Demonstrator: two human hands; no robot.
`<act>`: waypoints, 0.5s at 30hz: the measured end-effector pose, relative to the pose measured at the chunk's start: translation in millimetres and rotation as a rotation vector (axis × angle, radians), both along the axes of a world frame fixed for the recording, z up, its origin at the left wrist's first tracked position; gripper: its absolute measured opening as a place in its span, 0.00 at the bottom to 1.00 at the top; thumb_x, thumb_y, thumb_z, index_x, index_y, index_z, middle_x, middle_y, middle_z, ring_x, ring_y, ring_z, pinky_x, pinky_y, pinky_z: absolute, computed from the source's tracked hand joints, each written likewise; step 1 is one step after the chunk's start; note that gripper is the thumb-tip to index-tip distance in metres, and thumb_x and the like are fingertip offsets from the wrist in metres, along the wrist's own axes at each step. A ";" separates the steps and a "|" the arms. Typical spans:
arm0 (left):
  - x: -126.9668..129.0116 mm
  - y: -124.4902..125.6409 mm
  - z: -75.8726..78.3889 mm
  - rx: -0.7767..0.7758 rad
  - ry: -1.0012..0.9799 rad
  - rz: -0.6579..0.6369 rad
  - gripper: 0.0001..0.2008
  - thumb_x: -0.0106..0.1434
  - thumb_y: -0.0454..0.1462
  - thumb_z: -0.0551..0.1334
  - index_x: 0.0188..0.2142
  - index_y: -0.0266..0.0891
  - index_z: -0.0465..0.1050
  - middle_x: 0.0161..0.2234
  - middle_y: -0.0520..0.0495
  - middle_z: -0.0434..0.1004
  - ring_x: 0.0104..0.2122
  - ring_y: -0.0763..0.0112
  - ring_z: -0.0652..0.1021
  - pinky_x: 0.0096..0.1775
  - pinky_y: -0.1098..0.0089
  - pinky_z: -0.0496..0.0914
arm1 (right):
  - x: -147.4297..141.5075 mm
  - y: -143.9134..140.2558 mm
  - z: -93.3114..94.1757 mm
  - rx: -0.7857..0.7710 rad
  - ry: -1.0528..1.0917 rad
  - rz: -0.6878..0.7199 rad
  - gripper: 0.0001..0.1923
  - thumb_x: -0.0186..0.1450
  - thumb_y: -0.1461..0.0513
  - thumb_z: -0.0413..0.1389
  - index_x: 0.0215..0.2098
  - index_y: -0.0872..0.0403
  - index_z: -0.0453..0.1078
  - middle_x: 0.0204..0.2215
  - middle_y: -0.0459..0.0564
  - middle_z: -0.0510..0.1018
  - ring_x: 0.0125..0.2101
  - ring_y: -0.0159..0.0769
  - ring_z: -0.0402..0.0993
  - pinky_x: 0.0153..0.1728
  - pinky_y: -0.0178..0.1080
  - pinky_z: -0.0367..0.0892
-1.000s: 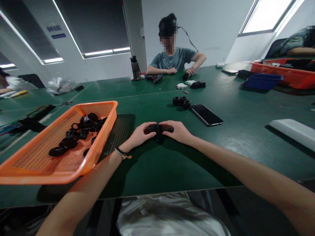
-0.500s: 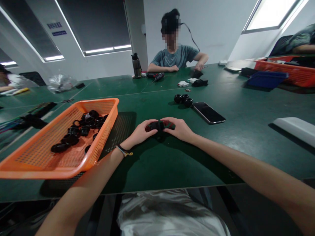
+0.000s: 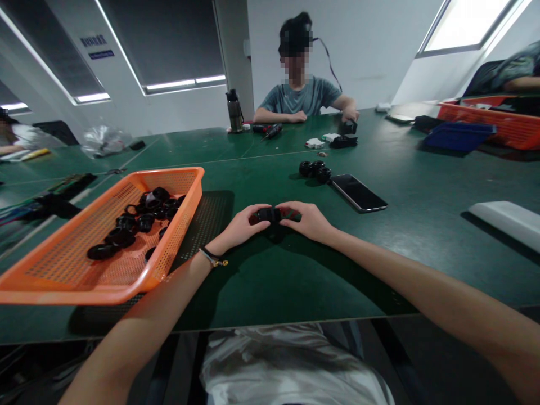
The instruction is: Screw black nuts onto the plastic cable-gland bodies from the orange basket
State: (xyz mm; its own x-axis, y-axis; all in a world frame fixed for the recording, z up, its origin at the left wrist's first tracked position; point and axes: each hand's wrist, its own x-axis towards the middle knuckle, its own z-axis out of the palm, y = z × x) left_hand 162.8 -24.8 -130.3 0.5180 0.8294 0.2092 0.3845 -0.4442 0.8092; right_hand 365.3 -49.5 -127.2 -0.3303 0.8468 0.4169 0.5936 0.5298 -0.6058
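Between my two hands is a small black round part (image 3: 268,215), low over the green table (image 3: 270,281). My left hand (image 3: 243,225) grips its left side between thumb and fingers. The thumb and fingers of my right hand (image 3: 310,221) close on its right side. Whether it is one piece or two pressed together, I cannot tell. To the left, an orange perforated basket (image 3: 196,197) holds several similar black round parts (image 3: 145,222). Beyond my right hand sit several shiny black round pieces (image 3: 315,170) in a cluster.
A phone (image 3: 358,193) lies beyond my right hand. A white bar (image 3: 506,222) is at the right. Across the table sits a person (image 3: 299,98), near a power drill (image 3: 270,131) and a bottle (image 3: 234,111). A blue bin (image 3: 459,136) stands far right; cables (image 3: 50,205) lie far left.
My hands keep nearly the same place and grip on the black part. Across the table, the person's hand has lifted a dark object slightly and moved it to the right.
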 end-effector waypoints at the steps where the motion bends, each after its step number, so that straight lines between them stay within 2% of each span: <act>1: 0.1 -0.4 0.5 -0.004 0.002 0.000 0.22 0.54 0.38 0.61 0.50 0.39 0.66 0.45 0.43 0.72 0.42 0.65 0.74 0.45 0.63 0.68 | 0.1 -0.4 0.6 0.000 -0.006 0.001 0.17 0.54 0.66 0.58 0.43 0.53 0.71 0.37 0.49 0.79 0.35 0.37 0.75 0.37 0.42 0.71; 15: -0.1 -0.1 -0.7 0.004 -0.004 -0.011 0.22 0.54 0.38 0.61 0.50 0.39 0.66 0.48 0.43 0.71 0.44 0.64 0.73 0.47 0.61 0.67 | -0.5 -2.3 4.1 -0.003 -0.022 -0.011 0.19 0.53 0.68 0.59 0.44 0.56 0.69 0.38 0.51 0.78 0.36 0.37 0.74 0.37 0.42 0.71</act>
